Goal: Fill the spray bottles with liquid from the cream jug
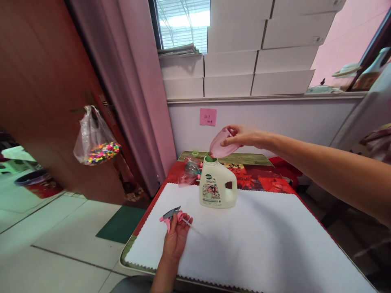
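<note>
My left hand is closed around a pink and grey spray trigger head, whose thin clear tube points to the right. At the upper middle my right hand grips a translucent pink bottle, tipped so that its neck points down into the mouth of a jug. That jug is pale cream plastic with a printed label and a handle on its right, and it stands upright on the white mat. A green rim or insert shows at the jug's mouth, just where the pink bottle's neck meets it.
Clear and pink spray bottles lie behind the jug on the left. A small green cap is at the table's back edge. A white mat covers the table's front. White boxes are stacked behind; a bag of colourful pieces hangs from the door.
</note>
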`<state>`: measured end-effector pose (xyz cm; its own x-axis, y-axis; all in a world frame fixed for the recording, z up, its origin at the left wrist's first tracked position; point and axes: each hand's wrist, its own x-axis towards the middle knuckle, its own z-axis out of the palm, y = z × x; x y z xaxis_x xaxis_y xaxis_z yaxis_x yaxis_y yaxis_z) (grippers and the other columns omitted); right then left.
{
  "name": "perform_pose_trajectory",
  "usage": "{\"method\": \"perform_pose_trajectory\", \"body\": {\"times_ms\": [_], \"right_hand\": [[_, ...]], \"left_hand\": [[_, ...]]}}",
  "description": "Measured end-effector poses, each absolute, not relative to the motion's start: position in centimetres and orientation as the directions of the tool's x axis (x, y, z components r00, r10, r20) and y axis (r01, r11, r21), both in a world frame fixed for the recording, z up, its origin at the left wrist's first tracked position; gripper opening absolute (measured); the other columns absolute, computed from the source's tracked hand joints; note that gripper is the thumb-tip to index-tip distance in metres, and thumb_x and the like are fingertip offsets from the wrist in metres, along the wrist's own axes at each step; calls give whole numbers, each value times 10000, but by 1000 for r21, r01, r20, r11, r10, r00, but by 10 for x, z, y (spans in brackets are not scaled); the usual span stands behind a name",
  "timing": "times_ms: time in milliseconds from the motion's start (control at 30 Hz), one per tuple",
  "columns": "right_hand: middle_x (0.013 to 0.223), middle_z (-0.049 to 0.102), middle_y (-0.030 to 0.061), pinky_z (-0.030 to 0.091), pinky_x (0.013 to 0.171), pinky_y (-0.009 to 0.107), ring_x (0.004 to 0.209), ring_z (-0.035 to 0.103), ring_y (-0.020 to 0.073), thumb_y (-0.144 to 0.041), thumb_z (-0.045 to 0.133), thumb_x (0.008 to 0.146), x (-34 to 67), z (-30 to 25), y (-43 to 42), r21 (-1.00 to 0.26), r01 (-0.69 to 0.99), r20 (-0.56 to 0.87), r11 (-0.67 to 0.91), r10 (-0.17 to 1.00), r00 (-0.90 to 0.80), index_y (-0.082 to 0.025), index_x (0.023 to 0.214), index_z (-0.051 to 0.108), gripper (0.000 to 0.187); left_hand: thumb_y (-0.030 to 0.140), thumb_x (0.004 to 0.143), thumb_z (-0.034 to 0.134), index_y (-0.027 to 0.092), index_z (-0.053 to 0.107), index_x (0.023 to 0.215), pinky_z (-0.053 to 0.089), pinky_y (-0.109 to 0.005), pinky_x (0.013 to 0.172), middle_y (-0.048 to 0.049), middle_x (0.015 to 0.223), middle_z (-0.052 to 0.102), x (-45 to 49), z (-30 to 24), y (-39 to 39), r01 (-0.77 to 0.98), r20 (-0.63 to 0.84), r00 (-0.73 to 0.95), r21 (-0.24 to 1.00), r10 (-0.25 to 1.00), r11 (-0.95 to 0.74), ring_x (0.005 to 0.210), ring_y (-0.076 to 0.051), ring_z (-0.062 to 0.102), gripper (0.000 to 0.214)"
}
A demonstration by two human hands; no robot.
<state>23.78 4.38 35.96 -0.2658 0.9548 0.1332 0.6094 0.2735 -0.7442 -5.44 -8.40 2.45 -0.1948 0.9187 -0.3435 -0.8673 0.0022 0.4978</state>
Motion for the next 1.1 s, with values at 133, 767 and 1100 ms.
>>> {"method": "perform_pose_trajectory", "body": {"times_ms": [133,767,1100], "right_hand": [[1280,660,123,527,805,384,1065,632,314,-477,913,552,229,368,50,-698,635,157,330,936,-315,-265,1286,636,812],[1150,727,104,531,889,429,1073,651,332,-525,923,567,194,403,71,-346,810,220,473,881,-420,-226,1197,735,722],[1093,720,102,510,911,459,1069,642,347,-504,952,517,194,405,71,-402,802,220,441,897,-383,-225,1143,748,715]], "left_hand": [[237,1001,549,139,712,928,590,-437,936,-95,857,744,-56,24,-84,-870,-344,-181,492,921,13,830,-187,733,203],[233,994,554,156,708,934,582,-432,962,-83,851,743,-55,26,-85,-864,-352,-171,503,920,32,844,-178,732,182],[237,1017,514,134,721,915,572,-457,983,-87,841,736,-53,29,-85,-864,-344,-183,504,921,16,819,-175,726,253]]}}
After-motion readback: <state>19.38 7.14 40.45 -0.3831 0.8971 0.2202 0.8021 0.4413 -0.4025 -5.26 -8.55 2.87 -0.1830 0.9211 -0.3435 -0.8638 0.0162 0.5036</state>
